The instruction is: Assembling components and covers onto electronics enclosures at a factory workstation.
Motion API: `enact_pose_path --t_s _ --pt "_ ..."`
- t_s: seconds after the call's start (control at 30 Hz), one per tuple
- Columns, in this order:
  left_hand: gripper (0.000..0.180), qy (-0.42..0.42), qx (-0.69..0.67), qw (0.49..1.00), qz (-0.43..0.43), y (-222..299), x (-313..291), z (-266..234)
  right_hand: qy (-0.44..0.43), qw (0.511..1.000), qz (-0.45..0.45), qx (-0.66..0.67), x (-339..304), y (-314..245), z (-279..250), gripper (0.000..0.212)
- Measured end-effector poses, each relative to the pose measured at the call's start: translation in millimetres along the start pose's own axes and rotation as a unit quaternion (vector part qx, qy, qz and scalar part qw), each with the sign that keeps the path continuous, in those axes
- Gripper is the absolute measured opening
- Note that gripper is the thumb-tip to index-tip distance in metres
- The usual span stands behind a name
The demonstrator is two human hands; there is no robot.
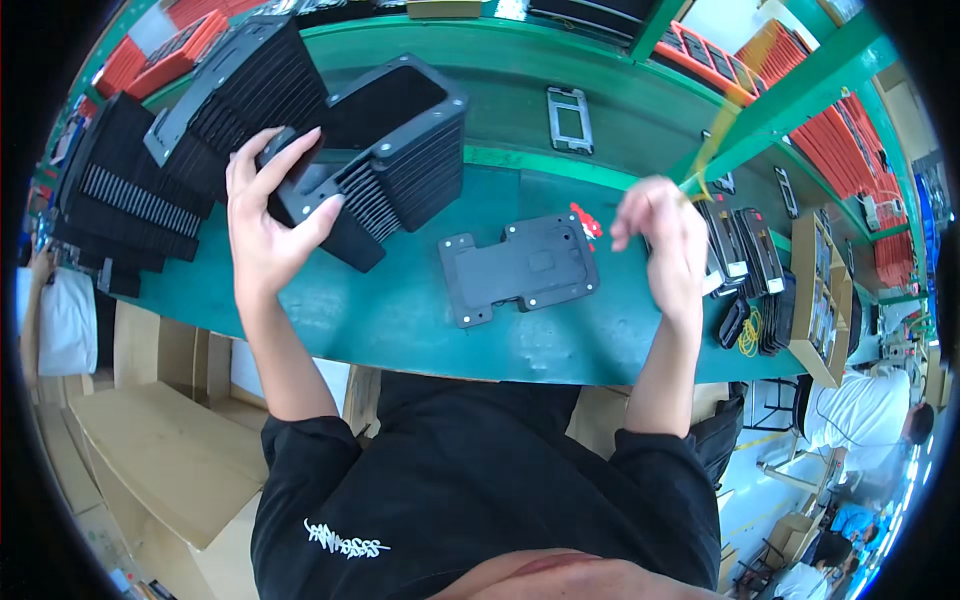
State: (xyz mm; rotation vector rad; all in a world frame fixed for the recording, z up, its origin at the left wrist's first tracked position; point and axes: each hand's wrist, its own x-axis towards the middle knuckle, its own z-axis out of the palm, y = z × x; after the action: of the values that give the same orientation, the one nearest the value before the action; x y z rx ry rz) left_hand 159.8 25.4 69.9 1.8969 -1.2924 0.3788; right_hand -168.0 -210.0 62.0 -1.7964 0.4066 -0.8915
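item: flat black plate (520,268), one, lying near the front edge of the table (620,350), to the right of the left grip and left of the right grip, apart from both.
left hand (265,215): grip clasped on the near left end of a stack of black plates (425,165), thumb and fingers on either side.
right hand (665,240): raised, blurred, fingers curled; whether it holds anything cannot be told. beside it, a blurred yellow strip (735,90).
surroundings: two more black stacks toward the table's left end; dark slabs (748,250), yellow bands (750,332) and a cardboard box (818,295) toward the right end; silver frame (570,120) beyond the back edge.
in the way: the clasped stack, between left hand and back edge.
finish: plate matte, notched along its long sides, bright round studs; stack sides ribbed; table smooth, teal.
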Motion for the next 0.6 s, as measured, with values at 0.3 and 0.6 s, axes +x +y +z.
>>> enact_pose_path --t_s 0.3,0.6 --pt "0.074 0.030 -0.124 0.992 -0.012 -17 -9 24 -0.054 0.912 0.015 -0.406 161 187 -24 0.025" --pt "0.073 0.014 -0.116 0.993 -0.023 -20 -14 21 -0.117 0.729 0.098 -0.667 221 199 -9 0.020"
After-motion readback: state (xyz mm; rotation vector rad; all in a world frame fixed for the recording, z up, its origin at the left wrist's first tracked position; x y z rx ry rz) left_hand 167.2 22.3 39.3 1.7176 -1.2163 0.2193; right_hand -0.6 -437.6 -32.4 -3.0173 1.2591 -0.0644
